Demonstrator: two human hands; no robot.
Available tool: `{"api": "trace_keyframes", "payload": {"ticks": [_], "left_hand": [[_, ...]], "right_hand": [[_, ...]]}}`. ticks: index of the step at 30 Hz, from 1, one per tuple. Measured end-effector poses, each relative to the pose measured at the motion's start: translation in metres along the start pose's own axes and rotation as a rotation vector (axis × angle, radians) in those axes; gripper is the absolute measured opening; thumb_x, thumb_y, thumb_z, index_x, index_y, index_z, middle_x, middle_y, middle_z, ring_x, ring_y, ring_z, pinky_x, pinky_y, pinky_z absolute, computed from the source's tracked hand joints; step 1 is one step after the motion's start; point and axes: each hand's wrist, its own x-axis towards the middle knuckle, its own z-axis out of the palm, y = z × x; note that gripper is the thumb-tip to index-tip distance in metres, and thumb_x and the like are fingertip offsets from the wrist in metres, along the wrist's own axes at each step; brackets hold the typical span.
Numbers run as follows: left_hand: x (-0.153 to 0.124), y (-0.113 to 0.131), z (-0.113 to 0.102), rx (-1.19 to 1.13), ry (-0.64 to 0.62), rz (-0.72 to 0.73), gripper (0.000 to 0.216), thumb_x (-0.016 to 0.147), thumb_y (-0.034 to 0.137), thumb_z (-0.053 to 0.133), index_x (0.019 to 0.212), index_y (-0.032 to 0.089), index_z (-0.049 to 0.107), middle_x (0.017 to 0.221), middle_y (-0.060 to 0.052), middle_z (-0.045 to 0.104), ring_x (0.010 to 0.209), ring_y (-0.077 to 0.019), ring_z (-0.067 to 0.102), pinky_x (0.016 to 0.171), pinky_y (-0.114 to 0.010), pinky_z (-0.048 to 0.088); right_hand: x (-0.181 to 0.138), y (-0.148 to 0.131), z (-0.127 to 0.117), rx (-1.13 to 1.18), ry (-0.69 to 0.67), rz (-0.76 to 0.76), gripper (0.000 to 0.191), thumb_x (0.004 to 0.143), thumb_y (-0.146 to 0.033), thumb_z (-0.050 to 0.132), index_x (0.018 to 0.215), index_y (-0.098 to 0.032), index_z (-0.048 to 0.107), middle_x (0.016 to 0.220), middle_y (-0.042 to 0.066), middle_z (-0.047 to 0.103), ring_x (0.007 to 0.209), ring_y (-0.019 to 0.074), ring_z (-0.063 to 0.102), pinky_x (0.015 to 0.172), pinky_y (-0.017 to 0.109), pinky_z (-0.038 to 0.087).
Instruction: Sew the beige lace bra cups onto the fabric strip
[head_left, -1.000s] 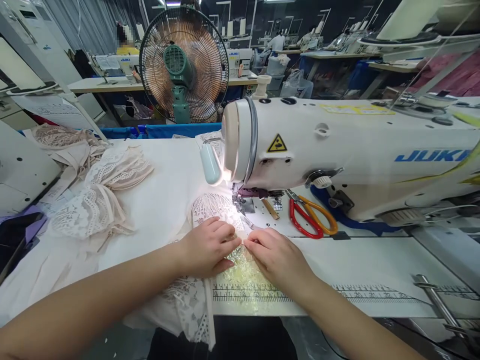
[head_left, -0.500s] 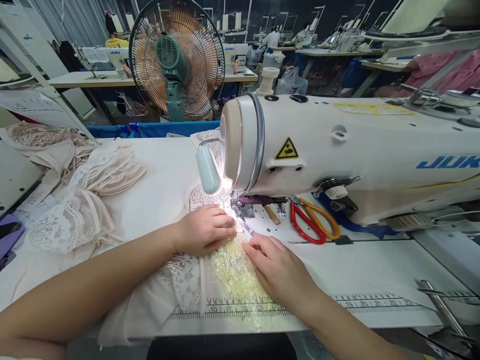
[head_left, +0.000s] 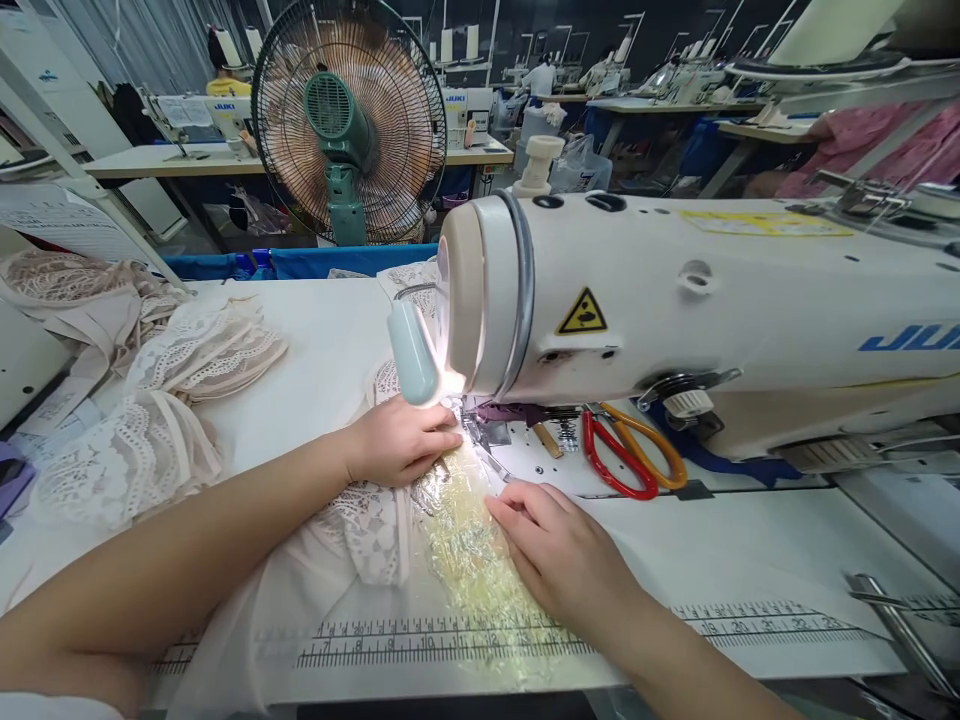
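My left hand presses its curled fingers on pale lace fabric just left of the presser foot, close to the lit needle area. Part of the lace is hidden under that hand and forearm. A crinkled, yellowish see-through strip runs from the needle area toward the table's front edge. At the strip's right edge my right hand has thumb and fingers pinched together on it. The white sewing machine stands over the work, its small lamp shining beside the needle, which I cannot make out.
Red-and-orange-handled scissors lie on the machine bed right of the needle. Piled lace pieces cover the left of the table. A printed ruler runs along the front edge. A large fan stands behind the table.
My left hand has moved slightly away from me, toward the needle area, with the lace. My right hand stays near the strip's edge. The whole view has shifted a little.
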Motion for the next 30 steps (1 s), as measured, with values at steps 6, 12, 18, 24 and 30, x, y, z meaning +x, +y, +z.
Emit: {"api": "trace_keyframes", "payload": {"ticks": [6, 12, 18, 24, 30], "left_hand": [[0.0, -0.014, 0.009, 0.008, 0.051, -0.023, 0.033, 0.088, 0.025, 0.036, 0.111, 0.019, 0.059, 0.091, -0.009, 0.061, 0.077, -0.0205, 0.054, 0.069, -0.035, 0.042], [0.0, -0.019, 0.006, -0.017, 0.047, -0.086, 0.034, 0.09, 0.028, 0.035, 0.111, 0.019, 0.061, 0.094, -0.009, 0.062, 0.081, -0.0207, 0.055, 0.075, -0.036, 0.044], [-0.014, 0.017, -0.045, -0.003, -0.043, -0.156, 0.029, 0.084, 0.009, 0.04, 0.101, 0.018, 0.063, 0.103, -0.009, 0.062, 0.094, -0.0216, 0.054, 0.082, -0.037, 0.043], [-0.026, 0.045, -0.058, -0.021, -0.299, -0.171, 0.015, 0.076, 0.007, 0.051, 0.069, 0.016, 0.06, 0.07, -0.004, 0.06, 0.077, -0.0192, 0.054, 0.086, -0.04, 0.041], [-0.011, 0.041, -0.06, -0.603, 0.022, -0.498, 0.018, 0.083, 0.026, 0.044, 0.072, 0.017, 0.055, 0.064, 0.001, 0.052, 0.06, -0.0118, 0.048, 0.056, -0.023, 0.04]], "right_hand": [[0.0, 0.001, 0.001, -0.003, 0.04, -0.008, 0.025, 0.083, -0.007, 0.042, 0.098, -0.016, 0.059, 0.081, 0.006, 0.059, 0.071, 0.0165, 0.053, 0.06, 0.028, 0.045], [-0.001, 0.001, 0.001, -0.01, 0.032, 0.0, 0.026, 0.082, -0.006, 0.042, 0.098, -0.016, 0.059, 0.084, 0.007, 0.06, 0.073, 0.0178, 0.054, 0.062, 0.03, 0.047], [0.0, 0.0, -0.001, 0.026, 0.018, 0.024, 0.023, 0.083, -0.008, 0.041, 0.095, -0.017, 0.059, 0.084, 0.007, 0.06, 0.073, 0.0176, 0.054, 0.061, 0.03, 0.048], [-0.002, -0.009, -0.012, 0.156, 0.061, 0.043, 0.02, 0.087, -0.014, 0.041, 0.089, -0.018, 0.06, 0.089, 0.007, 0.061, 0.079, 0.0191, 0.057, 0.067, 0.033, 0.049], [-0.011, -0.053, -0.003, 0.456, 0.246, 0.108, 0.054, 0.088, -0.03, 0.049, 0.137, -0.021, 0.03, 0.126, 0.013, 0.052, 0.114, 0.0232, 0.051, 0.085, 0.035, 0.049]]}}
